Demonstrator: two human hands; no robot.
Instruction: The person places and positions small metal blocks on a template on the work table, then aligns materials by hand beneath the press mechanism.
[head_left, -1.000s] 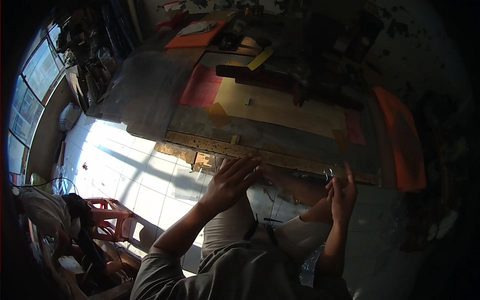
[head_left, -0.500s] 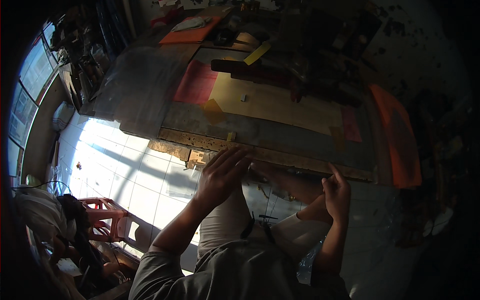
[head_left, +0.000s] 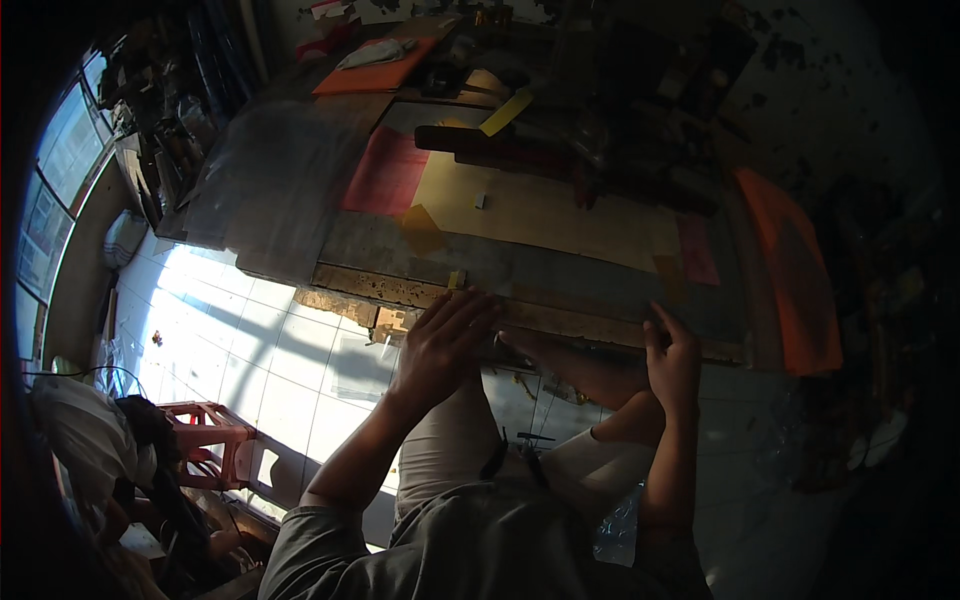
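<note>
At the front edge of the worktable, my left hand (head_left: 443, 345) is stretched out flat with its fingers pointing away from me. It holds nothing that I can see, and its fingertips overlap the wooden front strip (head_left: 385, 284). Farther right, my right hand (head_left: 675, 368) is raised by the same edge, thumb and forefinger apart, its other fingers partly hidden. On the dark tabletop lies a long yellowish sheet (head_left: 530, 216), flanked by a red piece (head_left: 388, 172) and a pink piece (head_left: 698, 250). A small grey block (head_left: 480, 201) rests on the yellowish sheet.
A long dark bar (head_left: 500, 143) crosses the far part of the sheet, with a yellow strip (head_left: 507, 112) on it. Orange sheets (head_left: 790, 270) hang at the right edge. A red plastic stool (head_left: 212, 440) stands on the tiled floor at left, near another person (head_left: 110, 450).
My view has shifted slightly, so the table sits a little farther left. Both hands stay near the front edge; the right hand's fingers have changed pose slightly.
</note>
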